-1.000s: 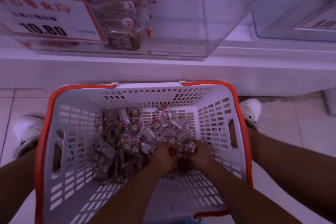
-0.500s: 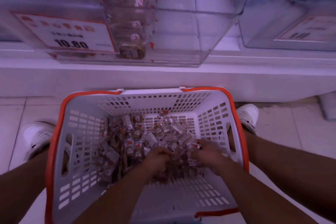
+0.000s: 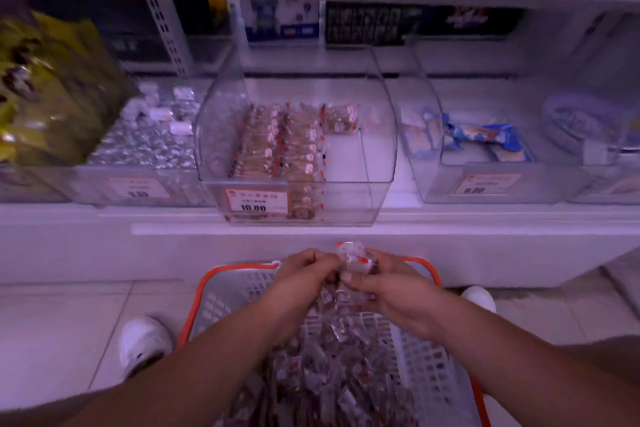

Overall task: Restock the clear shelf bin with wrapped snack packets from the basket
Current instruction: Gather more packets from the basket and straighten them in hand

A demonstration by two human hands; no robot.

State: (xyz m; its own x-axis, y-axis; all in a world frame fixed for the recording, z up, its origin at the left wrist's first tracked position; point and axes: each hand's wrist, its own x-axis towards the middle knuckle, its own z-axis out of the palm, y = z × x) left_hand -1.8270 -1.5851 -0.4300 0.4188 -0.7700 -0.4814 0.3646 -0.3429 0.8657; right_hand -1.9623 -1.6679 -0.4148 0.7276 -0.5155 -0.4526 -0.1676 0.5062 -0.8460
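Note:
A white basket with an orange rim point(image 3: 460, 378) stands on the floor between my feet, holding several wrapped snack packets point(image 3: 332, 374). Above its far edge my left hand point(image 3: 304, 274) and my right hand point(image 3: 384, 282) together grip a small bunch of wrapped snack packets point(image 3: 355, 258). The clear shelf bin point(image 3: 377, 156) sits on the low shelf straight ahead. Rows of the same packets fill its left and middle; its right side is bare. A price tag reading 10.80 point(image 3: 255, 202) is on its front.
Left of the bin is a clear bin of silver-wrapped sweets point(image 3: 145, 146) and a yellow-green bag point(image 3: 45, 90). To the right is a bin with blue-wrapped packets point(image 3: 485, 140). A white shelf ledge point(image 3: 485, 246) runs between basket and bins. My white shoes point(image 3: 143, 343) flank the basket.
Both hands have lifted out of the basket with a bunch of packets, up to its far rim. The view has tilted up, showing the shelf bins.

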